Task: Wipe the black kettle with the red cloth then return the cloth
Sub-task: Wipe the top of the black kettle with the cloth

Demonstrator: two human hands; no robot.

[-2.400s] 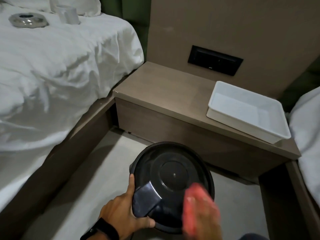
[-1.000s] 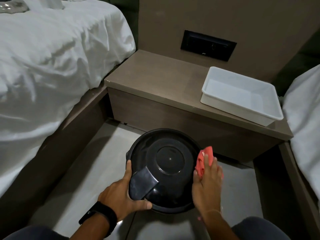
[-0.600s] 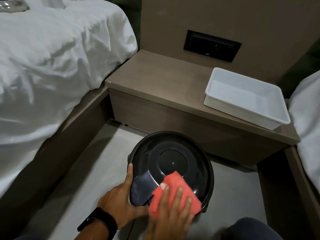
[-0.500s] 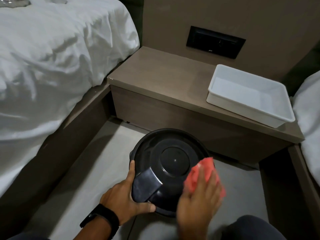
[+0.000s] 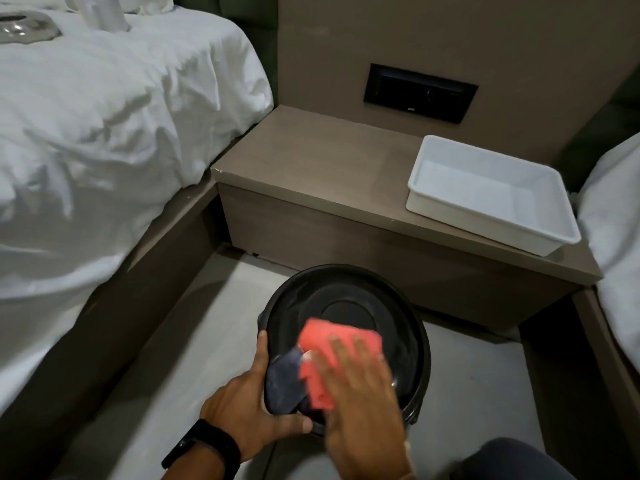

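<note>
I take the black kettle [image 5: 346, 327] as my landmark; it sits low over the floor [image 5: 145, 375], in front of the tabletop [image 5: 311, 157]. Far to its left is the bed [image 5: 104, 116] with its rumpled white sheet. At the kettle's near-left edge my left hand [image 5: 249, 407] is clenched around the rim beside the handle, thumb hooked under, holding the kettle steady. On the kettle's lid, toward its near side, lies the red cloth [image 5: 332, 355], pressed flat under my right hand [image 5: 360, 389]; the fingers are spread over the cloth, pinning it down, not balled around it. That hand is blurred, so I judge it is in mid-stroke. Beyond the kettle and to its right, the white tray [image 5: 429, 202] rests on the tabletop, with nothing visible in it.

I judge the wiping step is under way, cloth in full contact with the lid. The next move calls for bunching the cloth in the right hand, lifting it clear, and carrying it back; the tray looks the likely spot, though I cannot confirm that.
</note>
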